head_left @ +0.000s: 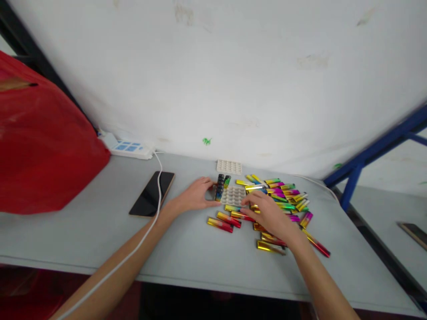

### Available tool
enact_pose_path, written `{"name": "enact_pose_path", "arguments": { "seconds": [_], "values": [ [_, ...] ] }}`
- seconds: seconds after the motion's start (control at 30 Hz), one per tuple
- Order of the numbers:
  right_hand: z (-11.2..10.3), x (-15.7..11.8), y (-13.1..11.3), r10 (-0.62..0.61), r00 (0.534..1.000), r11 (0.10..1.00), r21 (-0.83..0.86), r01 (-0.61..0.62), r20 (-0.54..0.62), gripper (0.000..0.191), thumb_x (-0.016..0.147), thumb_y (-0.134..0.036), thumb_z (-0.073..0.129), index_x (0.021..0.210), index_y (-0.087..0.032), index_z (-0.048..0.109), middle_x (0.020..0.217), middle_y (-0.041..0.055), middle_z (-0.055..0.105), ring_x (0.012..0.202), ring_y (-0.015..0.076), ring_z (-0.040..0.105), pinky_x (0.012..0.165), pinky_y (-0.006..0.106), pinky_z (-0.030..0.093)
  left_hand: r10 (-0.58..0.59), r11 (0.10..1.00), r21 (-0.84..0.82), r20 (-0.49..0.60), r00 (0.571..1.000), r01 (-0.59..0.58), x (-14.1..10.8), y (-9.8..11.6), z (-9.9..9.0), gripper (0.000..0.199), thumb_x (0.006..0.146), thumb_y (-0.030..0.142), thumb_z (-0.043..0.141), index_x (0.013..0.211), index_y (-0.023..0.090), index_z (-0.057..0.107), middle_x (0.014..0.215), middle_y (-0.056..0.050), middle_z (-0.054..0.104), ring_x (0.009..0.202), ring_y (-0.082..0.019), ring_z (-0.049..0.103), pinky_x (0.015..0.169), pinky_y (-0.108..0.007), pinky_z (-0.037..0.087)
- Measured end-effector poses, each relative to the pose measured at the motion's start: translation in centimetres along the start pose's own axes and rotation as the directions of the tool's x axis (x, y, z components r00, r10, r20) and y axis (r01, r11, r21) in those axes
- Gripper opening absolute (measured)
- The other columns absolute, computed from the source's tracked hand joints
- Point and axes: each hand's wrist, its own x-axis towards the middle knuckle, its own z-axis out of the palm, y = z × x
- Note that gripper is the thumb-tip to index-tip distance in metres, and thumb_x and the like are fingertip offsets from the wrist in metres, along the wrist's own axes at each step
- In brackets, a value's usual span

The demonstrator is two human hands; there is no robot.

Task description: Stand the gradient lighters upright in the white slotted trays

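Note:
A pale tray with rows of round cups [233, 195] lies on the grey table. Several dark-topped tubes [220, 186] stand in its left part. My left hand [197, 194] is at the tray's left edge, thumb and fingers spread around that side. My right hand [262, 211] is at the tray's right edge, fingers bent down over the shiny tubes; what its fingertips touch is too small to make out. Several shiny tubes in yellow, red, green and purple [280, 206] lie in a loose heap under and right of my right hand. Two yellow-red tubes [220, 224] lie in front of the tray.
A second pale tray [229, 167] lies by the wall. A dark tablet or phone [152, 194], crossed by a white cable [160, 178], is at the left. Behind it are a power strip [131, 149] and a red bag [46, 146]. A blue metal frame [373, 153] stands right.

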Motion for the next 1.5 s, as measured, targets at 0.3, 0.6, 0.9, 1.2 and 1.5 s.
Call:
{"name": "enact_pose_path", "arguments": {
  "seconds": [0.3, 0.6, 0.9, 1.2, 1.5],
  "values": [
    [1.2, -3.4, -1.0, 0.034, 0.999, 0.980, -0.199, -0.026, 0.034, 0.012, 0.104, -0.018, 0.073, 0.114, -0.024, 0.076, 0.120, 0.0133, 0.076, 0.115, 0.0350, 0.071, 0.102, 0.052, 0.062, -0.027, 0.999, 0.035, 0.006, 1.000, 0.027, 0.0, -0.4, 0.4, 0.055, 0.089, 0.068, 0.083, 0.118, 0.021, 0.075, 0.114, -0.013, 0.075, 0.113, -0.037, 0.069, 0.102, -0.048, 0.057],
    [-0.7, -1.7, -1.1, 0.222, 0.970, 0.886, 0.437, -0.156, -0.103, 0.025, 0.106, -0.047, 0.074, 0.120, -0.027, 0.073, 0.110, 0.0061, 0.080, 0.094, 0.0256, 0.075, 0.086, 0.039, 0.059, -0.047, 0.999, 0.012, 0.001, 0.999, 0.047, 0.1, -0.1, 0.2, 0.054, 0.086, 0.067, 0.084, 0.112, 0.020, 0.075, 0.112, -0.013, 0.075, 0.107, -0.036, 0.071, 0.099, -0.048, 0.058],
    [0.4, 4.5, -3.2, 0.392, 0.919, 0.305, 0.947, -0.097, -0.033, 0.056, 0.083, -0.078, 0.087, 0.105, -0.027, 0.074, 0.093, 0.0010, 0.073, 0.080, 0.0189, 0.065, 0.072, 0.032, 0.055, -0.054, 0.998, 0.027, 0.000, 0.999, 0.054, -0.1, 0.1, 0.0, 0.048, 0.087, 0.062, 0.087, 0.107, 0.021, 0.074, 0.109, -0.012, 0.075, 0.105, -0.034, 0.071, 0.095, -0.044, 0.057],
    [3.6, 6.4, -3.6, 0.432, 0.901, 0.497, 0.843, -0.204, -0.037, 0.063, 0.088, -0.087, 0.069, 0.081, -0.027, 0.054, 0.060, -0.0097, 0.035, 0.051, 0.0118, 0.027, 0.047, 0.027, 0.022, -0.043, 0.999, 0.015, -0.010, 0.999, 0.043, 0.0, 0.0, 0.3, 0.049, 0.087, 0.063, 0.086, 0.107, 0.020, 0.074, 0.108, -0.011, 0.074, 0.102, -0.034, 0.070, 0.094, -0.044, 0.057],
    [5.0, 5.3, -4.2, 0.429, 0.867, 0.785, 0.579, -0.220, -0.253, 0.055, 0.098, -0.066, 0.051, 0.059, -0.028, 0.042, 0.056, -0.0042, 0.042, 0.059, 0.0156, 0.039, 0.061, 0.033, 0.028, -0.045, 0.999, -0.006, -0.021, 0.999, 0.045, -0.1, -0.1, 0.2, 0.050, 0.086, 0.064, 0.088, 0.107, 0.021, 0.075, 0.107, -0.010, 0.075, 0.102, -0.032, 0.070, 0.095, -0.043, 0.056]
  ]
}}
